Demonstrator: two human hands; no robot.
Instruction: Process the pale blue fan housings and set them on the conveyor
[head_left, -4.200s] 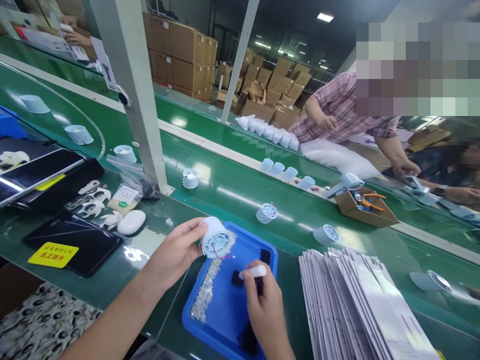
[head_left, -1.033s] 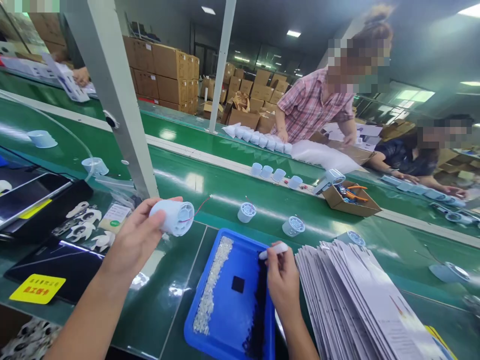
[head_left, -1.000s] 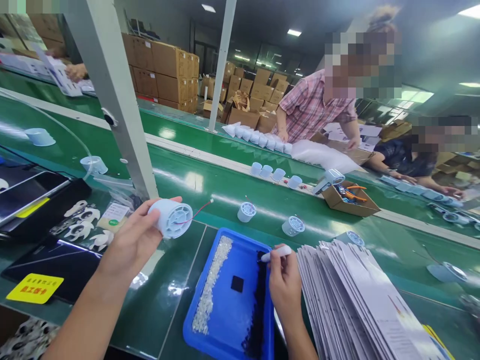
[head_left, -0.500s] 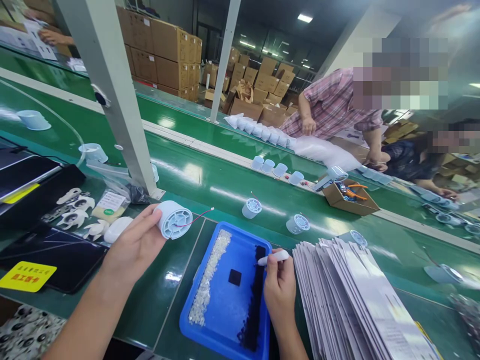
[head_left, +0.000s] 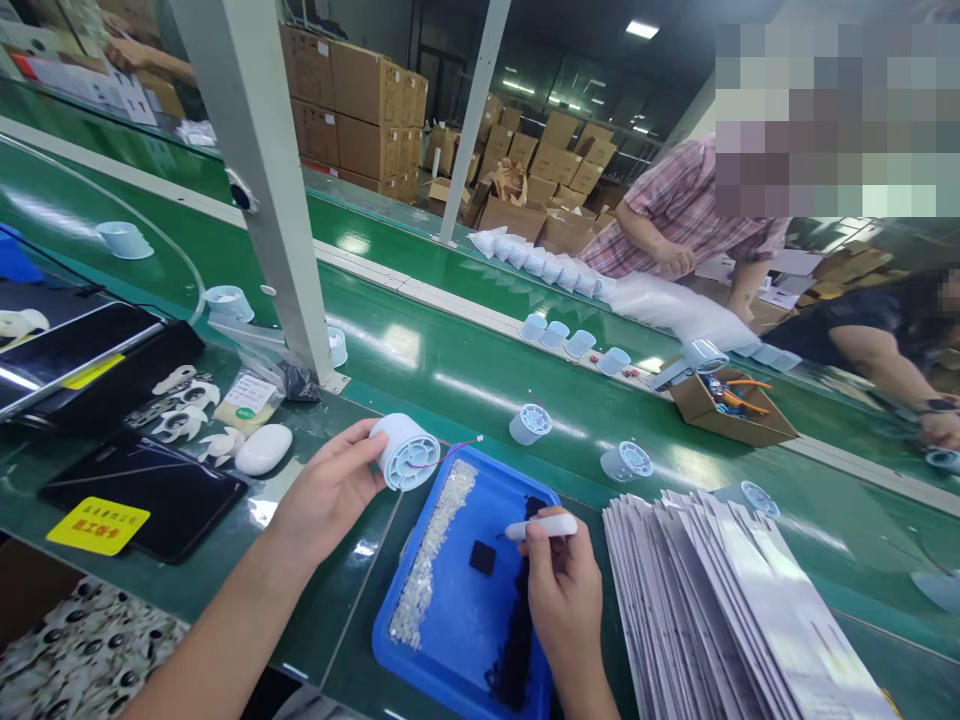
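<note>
At the near edge of a green bench, two bare hands at work over and beside a blue tray. Left hand pinches a pale blue cup by its side wall, up off the bench near the tray's far left corner. Spoked end turned towards the tray side; a red wire trails out of it to the right, small pale plug at the tip.

Right hand pinches a white pen between thumb and fingers, above the tray's right part, tip pointing left. Something dark and thin at the tip; too small to make out. Tip well apart from the cup. Below it a lone black square on the tray floor, black bits heaped along the right side, clear bits along the left.

On method, my judgement: hold the cup by the wall alone, so the spoked face stays open to view. Let the wire hang outward, away from the pen's path, without pulling on the plug. Pinch the pen lightly and low for control; bring it straight up from the tray so loose bits are not dragged. Rest a wrist if the tip wavers.
</note>
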